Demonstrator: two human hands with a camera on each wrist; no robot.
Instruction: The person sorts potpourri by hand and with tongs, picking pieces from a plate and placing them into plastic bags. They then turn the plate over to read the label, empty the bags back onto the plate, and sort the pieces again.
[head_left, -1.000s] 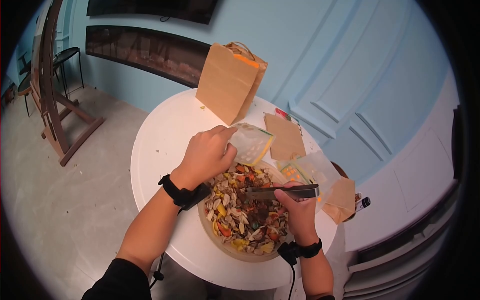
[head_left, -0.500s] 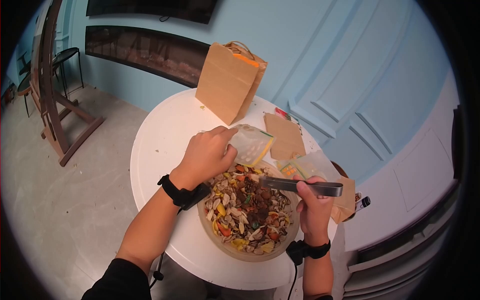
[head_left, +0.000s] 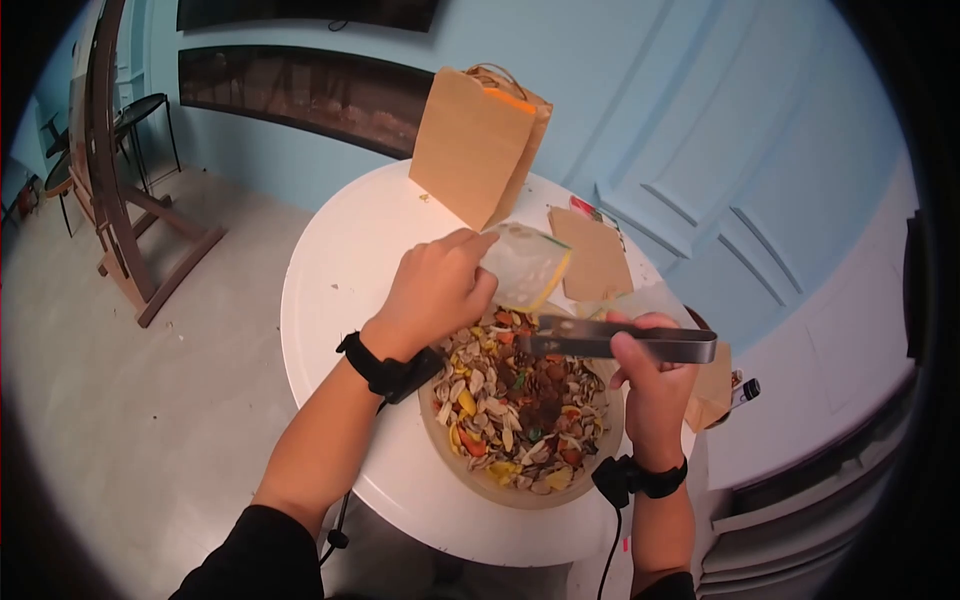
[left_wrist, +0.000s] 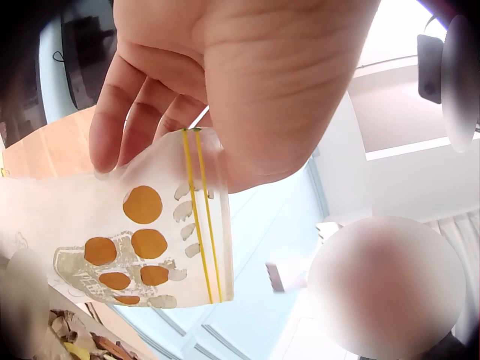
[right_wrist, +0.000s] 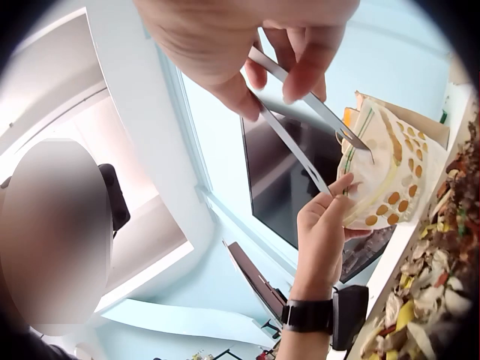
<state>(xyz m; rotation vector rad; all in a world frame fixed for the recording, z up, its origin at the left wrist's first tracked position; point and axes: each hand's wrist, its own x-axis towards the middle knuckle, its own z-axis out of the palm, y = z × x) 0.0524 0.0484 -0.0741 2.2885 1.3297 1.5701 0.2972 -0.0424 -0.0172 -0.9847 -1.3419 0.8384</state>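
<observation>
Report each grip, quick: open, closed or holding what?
Left grip: closed, pinching the zip bag.
Right grip: closed, holding the metal tongs, their tips apart.

Dark fisheye edges, bright washed-out wrist views

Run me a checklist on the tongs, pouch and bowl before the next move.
1. Pouch secured: ok, pinched by the left hand.
2. Tongs secured: ok, gripped by the right hand.
3. Tongs open: ok, their tips stand apart in the right wrist view.
4. Bowl stocked: ok, many mixed pieces remain inside.
5. Pouch fill level: cannot tell.
6. Table free of stray bits: not ok, small flecks lie on it.
</observation>
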